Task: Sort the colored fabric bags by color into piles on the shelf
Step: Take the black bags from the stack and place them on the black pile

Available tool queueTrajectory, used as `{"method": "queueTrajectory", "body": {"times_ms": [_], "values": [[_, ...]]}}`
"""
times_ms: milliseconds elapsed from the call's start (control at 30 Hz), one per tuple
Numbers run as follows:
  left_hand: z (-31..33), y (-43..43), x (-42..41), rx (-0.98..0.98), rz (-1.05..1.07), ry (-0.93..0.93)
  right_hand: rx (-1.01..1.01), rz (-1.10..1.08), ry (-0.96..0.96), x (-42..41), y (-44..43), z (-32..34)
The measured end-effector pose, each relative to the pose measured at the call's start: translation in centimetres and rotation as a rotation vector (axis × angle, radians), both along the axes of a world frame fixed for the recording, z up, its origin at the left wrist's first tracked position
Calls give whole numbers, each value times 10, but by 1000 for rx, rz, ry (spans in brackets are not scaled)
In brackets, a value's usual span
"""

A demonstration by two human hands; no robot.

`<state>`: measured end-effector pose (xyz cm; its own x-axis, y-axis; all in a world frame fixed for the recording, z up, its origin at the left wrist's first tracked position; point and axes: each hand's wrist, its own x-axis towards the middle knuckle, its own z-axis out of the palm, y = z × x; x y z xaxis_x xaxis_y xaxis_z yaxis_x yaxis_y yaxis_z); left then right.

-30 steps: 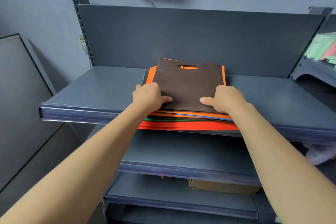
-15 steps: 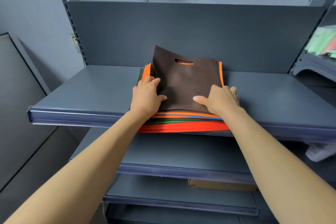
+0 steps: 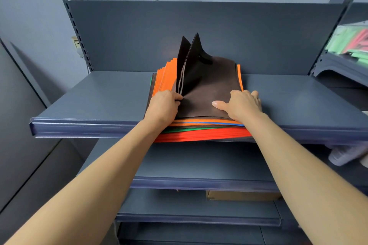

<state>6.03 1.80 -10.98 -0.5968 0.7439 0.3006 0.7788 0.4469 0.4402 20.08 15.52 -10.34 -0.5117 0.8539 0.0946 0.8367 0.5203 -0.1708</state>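
A stack of flat fabric bags (image 3: 201, 132) lies at the front of the grey shelf (image 3: 95, 101), with orange, green, blue and red edges showing. On top are dark brown bags (image 3: 209, 89). My left hand (image 3: 163, 105) grips their left edge and lifts it, so two brown corners stand up in points. My right hand (image 3: 241, 103) rests on the top brown bag near its front right corner, thumb stretched left, fingers over the stack's right edge. Orange bags (image 3: 167, 75) fan out beneath at the left.
The shelf has a grey back panel (image 3: 199, 34) and bare surface on both sides of the stack. Lower shelves (image 3: 199, 167) sit below, with a cardboard box (image 3: 239, 195) underneath. More green and red bags (image 3: 352, 40) lie on a neighbouring shelf at right.
My left hand has lifted the left edge of the brown bags higher, so their corners now stand upright. The orange bags beneath have fanned into view. My right hand stays pressing on the stack.
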Motion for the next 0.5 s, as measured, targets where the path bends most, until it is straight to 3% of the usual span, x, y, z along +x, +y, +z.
{"method": "queueTrajectory", "body": {"times_ms": [367,500], "values": [[1,5,-8,-65,-46,52,-4,-3,-10,-1,0,1],[6,11,-13,-188,-40,50,-4,4,-9,0,1,1]]}}
